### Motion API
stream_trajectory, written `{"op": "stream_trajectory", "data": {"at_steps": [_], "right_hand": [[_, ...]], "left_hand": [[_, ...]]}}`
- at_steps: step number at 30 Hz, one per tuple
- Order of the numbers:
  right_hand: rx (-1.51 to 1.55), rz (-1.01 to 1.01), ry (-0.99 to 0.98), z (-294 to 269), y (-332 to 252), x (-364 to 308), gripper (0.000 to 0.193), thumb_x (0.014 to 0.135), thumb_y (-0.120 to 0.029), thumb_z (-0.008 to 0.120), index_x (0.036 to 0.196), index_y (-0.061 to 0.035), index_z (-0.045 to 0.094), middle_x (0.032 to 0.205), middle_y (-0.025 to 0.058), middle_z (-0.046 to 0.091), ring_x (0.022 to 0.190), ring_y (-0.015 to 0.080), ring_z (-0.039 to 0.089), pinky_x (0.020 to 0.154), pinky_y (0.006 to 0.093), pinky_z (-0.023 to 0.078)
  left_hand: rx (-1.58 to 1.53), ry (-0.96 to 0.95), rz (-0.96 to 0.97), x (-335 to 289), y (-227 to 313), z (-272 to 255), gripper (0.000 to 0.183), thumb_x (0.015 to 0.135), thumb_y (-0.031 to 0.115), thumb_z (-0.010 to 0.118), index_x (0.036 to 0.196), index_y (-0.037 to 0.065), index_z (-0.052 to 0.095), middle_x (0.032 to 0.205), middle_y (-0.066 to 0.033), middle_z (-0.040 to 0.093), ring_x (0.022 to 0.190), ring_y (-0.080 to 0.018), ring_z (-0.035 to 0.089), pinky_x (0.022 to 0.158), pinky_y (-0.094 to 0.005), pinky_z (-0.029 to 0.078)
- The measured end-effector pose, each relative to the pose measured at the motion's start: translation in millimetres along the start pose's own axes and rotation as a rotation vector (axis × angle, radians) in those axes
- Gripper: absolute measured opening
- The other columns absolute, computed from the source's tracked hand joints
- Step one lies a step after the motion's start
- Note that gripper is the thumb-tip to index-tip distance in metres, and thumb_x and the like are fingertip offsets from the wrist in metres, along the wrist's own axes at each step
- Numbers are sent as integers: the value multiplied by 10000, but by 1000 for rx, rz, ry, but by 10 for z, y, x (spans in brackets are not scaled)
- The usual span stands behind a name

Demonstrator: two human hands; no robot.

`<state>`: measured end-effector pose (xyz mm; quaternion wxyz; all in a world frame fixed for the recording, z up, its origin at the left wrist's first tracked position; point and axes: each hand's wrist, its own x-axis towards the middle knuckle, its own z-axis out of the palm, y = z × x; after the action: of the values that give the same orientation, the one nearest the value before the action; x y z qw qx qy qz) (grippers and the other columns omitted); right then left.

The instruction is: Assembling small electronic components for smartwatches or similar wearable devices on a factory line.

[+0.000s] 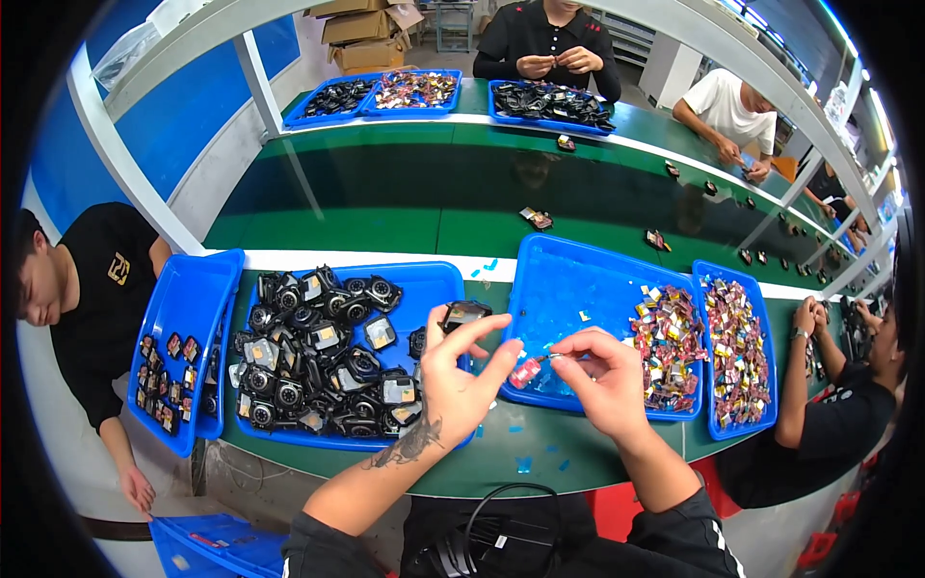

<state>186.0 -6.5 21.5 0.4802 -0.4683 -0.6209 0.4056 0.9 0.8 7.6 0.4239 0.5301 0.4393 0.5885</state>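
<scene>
My left hand (457,387) holds a black smartwatch case (465,314) behind its curled fingers, with the thumb stretched toward the right hand. My right hand (611,387) pinches a small pink-red part (526,373) with a short dark end, just beside my left thumb tip. Whether the left thumb touches that part I cannot tell. Left of my hands, a blue tray (445,279) carries a heap of black watch cases (332,352). Under and behind my right hand lies another blue tray (568,260), with a pile of small red, yellow and silver parts (667,347) at its right end.
A narrow blue tray (701,289) of similar parts stands at the right. Tilted blue trays (159,289) with small modules stand at the left. Beyond runs a green conveyor belt (385,207) with scattered modules. Co-workers sit on both sides and across. Blue film scraps (523,465) lie on the table.
</scene>
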Motion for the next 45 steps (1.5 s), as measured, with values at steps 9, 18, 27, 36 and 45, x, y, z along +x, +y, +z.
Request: {"op": "stream_trajectory", "data": {"at_steps": [9,18,27,36,45], "right_hand": [[30,110,-153,-152,-154,-67,111,817,-19,741,913,12,698,905,70,669,795,111,635,697,237,527],[319,230,-187,-138,-210,-71,64,867,-20,674,886,41,676,852,87,666,739,115,626,648,235,512],[290,381,-376,-221,-115,8,151,919,-130,656,947,17,671,839,10,658,738,63,593,652,203,487],[7,115,-237,-194,-217,-88,93,908,-40,647,960,37,639,960,40,618,868,93,602,760,228,531],[213,266,-211,-126,48,-8,131,962,-136,586,997,-13,615,869,40,629,775,128,620,650,284,513]], "left_hand": [[303,-319,466,46,85,-72,192,739,91,791,923,68,745,975,-110,616,912,-266,606,794,-370,498],[143,-379,299,16,63,-86,127,748,50,771,865,44,723,953,-104,610,905,-252,610,772,-343,511],[384,-329,543,28,45,-76,116,752,41,763,861,45,725,970,-90,608,902,-249,610,754,-344,531],[212,-358,358,-19,55,-47,96,749,31,749,836,30,709,949,-106,618,870,-247,636,745,-335,543],[237,-388,421,6,55,-17,81,778,31,742,850,19,707,956,-104,619,875,-236,639,737,-317,550]]}}
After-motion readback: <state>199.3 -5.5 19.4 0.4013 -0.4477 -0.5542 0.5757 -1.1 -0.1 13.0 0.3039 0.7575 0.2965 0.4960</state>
